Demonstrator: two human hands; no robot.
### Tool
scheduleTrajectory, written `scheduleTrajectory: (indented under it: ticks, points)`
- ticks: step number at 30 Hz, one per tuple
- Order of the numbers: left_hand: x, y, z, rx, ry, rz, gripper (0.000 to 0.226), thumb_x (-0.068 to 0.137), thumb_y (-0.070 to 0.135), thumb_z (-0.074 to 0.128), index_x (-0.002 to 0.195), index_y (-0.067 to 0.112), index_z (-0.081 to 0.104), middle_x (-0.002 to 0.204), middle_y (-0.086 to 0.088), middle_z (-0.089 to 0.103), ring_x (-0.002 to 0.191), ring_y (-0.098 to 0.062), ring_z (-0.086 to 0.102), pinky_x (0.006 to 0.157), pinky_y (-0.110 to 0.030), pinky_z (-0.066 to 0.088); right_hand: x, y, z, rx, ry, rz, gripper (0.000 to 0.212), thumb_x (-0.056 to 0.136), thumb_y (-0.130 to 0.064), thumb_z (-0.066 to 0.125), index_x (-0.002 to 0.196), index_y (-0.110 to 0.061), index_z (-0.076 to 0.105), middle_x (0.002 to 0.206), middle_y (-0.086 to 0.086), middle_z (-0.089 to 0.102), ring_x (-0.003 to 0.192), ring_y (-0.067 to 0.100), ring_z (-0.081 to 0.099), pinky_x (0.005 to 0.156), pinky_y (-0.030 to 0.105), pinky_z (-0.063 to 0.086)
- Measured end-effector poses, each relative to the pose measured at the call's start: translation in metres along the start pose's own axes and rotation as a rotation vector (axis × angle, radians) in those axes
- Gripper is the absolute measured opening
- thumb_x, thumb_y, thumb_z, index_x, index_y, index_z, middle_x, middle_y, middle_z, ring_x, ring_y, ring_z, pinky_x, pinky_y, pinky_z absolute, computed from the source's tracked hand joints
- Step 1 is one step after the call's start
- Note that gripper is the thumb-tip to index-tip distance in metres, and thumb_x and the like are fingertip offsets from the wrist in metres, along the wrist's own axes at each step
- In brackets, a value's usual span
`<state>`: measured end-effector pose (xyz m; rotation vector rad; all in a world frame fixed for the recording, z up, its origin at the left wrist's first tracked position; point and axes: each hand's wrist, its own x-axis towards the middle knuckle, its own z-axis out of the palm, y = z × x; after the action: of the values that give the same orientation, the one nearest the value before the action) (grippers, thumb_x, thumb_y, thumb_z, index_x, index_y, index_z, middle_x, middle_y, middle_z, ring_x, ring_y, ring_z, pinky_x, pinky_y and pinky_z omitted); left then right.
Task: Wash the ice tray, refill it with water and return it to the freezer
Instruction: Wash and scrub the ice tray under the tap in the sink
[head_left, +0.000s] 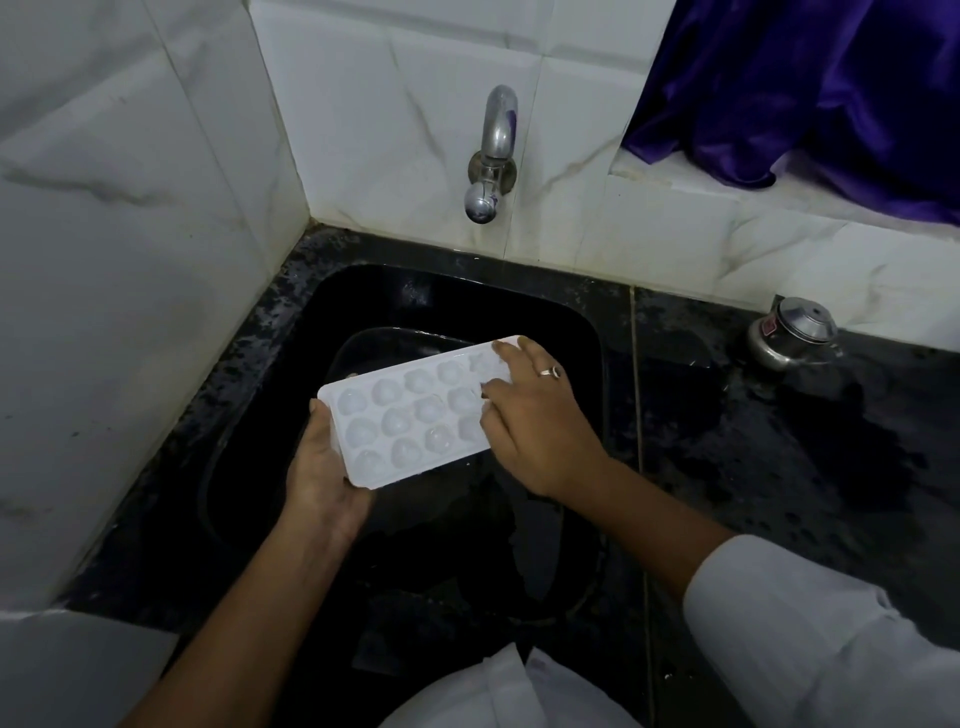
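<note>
White plastic ice tray (410, 415), one, with three rows of round cups, is held tilted over the black sink (582, 332). The left hand (322, 473) grips its near-left corner; the right hand (535, 421) lies fingers-spread across its far end. One steel tap (491, 156) juts from the tiled wall above, one small steel pot (792, 332) sits at the counter's back edge.

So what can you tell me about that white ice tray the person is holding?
The ice tray is a white, plastic-looking rectangle with three rows of rounded cups, which seem to hold ice or water. It is held cups-up, slightly tilted, over the black sink. The left hand grips its near-left end from below; the right hand rests fingers on the far-right cups.
</note>
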<state>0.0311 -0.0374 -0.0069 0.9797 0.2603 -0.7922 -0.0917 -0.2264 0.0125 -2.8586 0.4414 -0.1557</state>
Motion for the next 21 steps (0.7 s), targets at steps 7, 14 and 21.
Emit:
scheduleTrajectory:
  ticks: [7,14,21]
  points:
    - [-0.002,-0.004,-0.006,-0.013,0.003,-0.047,0.055,0.109,0.057,0.029,0.126,0.023,0.069,0.123,-0.007,0.077,0.102,-0.027,0.078,0.072,-0.045,0.065,0.0,0.027,-0.016,-0.097,-0.045,-0.179,0.044,0.098,-0.038,0.036,0.101,-0.024,0.078,0.145,0.01,0.051,0.14,0.033,0.037,0.119,0.061,0.023]
    - [-0.001,0.004,-0.002,0.003,0.0,-0.018,0.061,0.109,0.058,0.028,0.136,0.017,0.064,0.129,-0.01,0.074,0.116,-0.032,0.071,0.087,-0.051,0.059,-0.002,0.01,-0.014,-0.244,-0.05,-0.169,0.048,0.102,-0.039,0.033,0.123,-0.019,0.071,0.16,0.014,0.039,0.151,0.039,0.027,0.123,0.062,0.02]
    - [-0.001,0.0,-0.002,-0.019,-0.027,-0.036,0.061,0.109,0.058,0.026,0.135,0.018,0.064,0.127,-0.009,0.075,0.108,-0.029,0.076,0.075,-0.044,0.066,-0.003,0.008,-0.013,-0.048,-0.05,-0.056,0.051,0.101,-0.04,0.029,0.119,-0.02,0.072,0.163,0.014,0.036,0.155,0.038,0.02,0.122,0.062,0.019]
